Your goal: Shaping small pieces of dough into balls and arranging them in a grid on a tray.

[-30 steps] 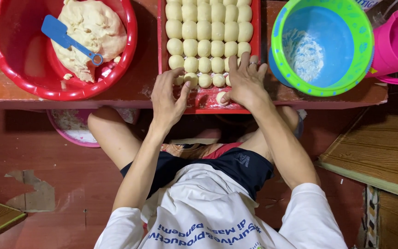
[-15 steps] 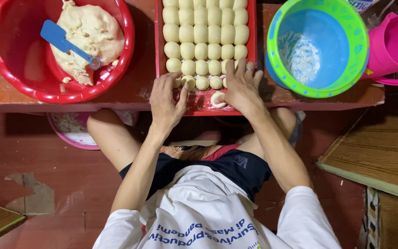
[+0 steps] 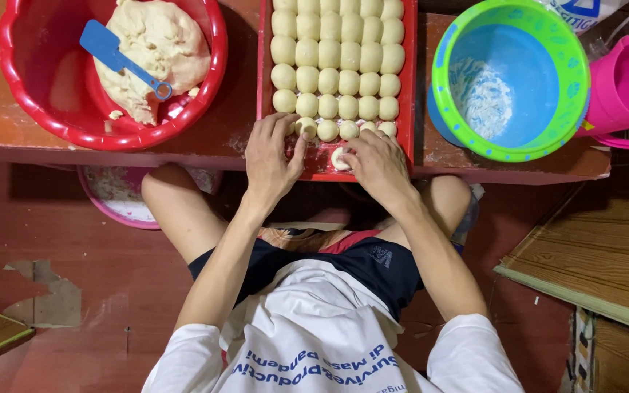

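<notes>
The red tray point(image 3: 410, 87) sits at the middle of the orange surface point(image 3: 220, 138), packed with neat rows of pale dough balls point(image 3: 329, 54). At the tray's near edge the left hand point(image 3: 271, 156) lies flat, fingers spread loosely apart and gripping nothing, its fingertips touching the ball at the left end of the nearest row. The right hand point(image 3: 380, 164) curls beside it, thumb and fingers closed on a small dough piece point(image 3: 340, 158) that rests on the tray floor just below that row.

Left of the tray stands a red basin point(image 3: 16, 87) holding a big dough mass point(image 3: 158, 51) with a blue scraper point(image 3: 118, 62) lying across it. Right of the tray is a green-rimmed blue bowl point(image 3: 511, 76) with a dusting of white flour inside, and beyond that a pink jug point(image 3: 627, 87). Below the tray edge, a pink bowl point(image 3: 114, 200) shows under the surface beside the person's knee.

The risk, as I judge it, lies in crowding: the near row is tight, so a sideways nudge from either hand could squash or fuse neighbouring balls. The tray also overhangs the surface edge slightly, and heavy pressing there might tip it.
</notes>
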